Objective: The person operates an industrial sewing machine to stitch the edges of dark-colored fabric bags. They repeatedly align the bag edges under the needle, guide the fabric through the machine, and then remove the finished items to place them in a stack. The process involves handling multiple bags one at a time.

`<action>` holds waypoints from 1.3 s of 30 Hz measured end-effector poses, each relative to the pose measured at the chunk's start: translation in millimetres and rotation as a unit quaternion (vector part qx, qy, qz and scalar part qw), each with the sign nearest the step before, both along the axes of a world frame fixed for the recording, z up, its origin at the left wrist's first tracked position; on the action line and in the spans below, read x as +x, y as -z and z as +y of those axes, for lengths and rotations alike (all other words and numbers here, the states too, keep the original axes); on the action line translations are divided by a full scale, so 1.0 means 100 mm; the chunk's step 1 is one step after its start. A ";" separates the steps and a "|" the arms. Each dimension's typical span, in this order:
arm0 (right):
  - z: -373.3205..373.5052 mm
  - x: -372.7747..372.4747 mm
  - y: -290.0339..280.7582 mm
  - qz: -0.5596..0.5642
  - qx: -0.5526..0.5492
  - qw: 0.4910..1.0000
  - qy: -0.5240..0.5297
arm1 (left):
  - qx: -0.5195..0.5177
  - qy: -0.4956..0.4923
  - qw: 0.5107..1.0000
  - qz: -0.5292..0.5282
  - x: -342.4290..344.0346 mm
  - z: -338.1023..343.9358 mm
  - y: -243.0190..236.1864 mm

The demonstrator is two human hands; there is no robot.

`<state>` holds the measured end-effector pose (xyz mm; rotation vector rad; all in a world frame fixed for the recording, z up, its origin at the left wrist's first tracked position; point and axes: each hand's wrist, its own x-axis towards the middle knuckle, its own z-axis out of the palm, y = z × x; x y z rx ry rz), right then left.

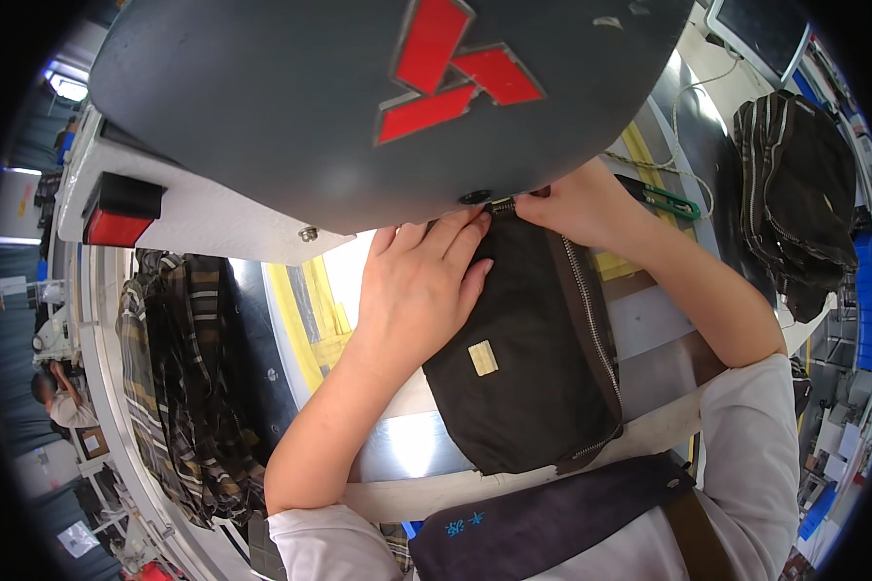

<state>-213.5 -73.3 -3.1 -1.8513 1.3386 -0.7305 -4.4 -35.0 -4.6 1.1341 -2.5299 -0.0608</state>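
A dark brown fabric pouch piece (513,310) with a metal zipper (596,339) down its right side lies on the sewing machine's bed. A small pale yellow patch (482,358) sits on the cloth. My left hand (417,271) rests with its fingers stretched out along the fabric's upper left edge. Thumb and fingers of my right hand (581,208) are closed on the top right of the pouch, close to a short stretch of zipper teeth. Over both fingertips hangs the grey sewing machine head (310,107), which hides the needle area and part of the fingers.
Striped and plaid cloth (189,378) is heaped at the left. More dark zippered pouches (794,194) are stacked at the right. Beyond my right wrist lies a green-handled tool (670,201) beside a loose cord (683,145). Yellow tape (300,320) marks the bed. A person (68,402) sits far left.
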 end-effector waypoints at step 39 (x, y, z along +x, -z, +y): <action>0.13 0.00 0.09 0.164 -0.388 0.901 -0.107 | 0.068 0.046 0.994 0.066 0.06 -0.08 0.04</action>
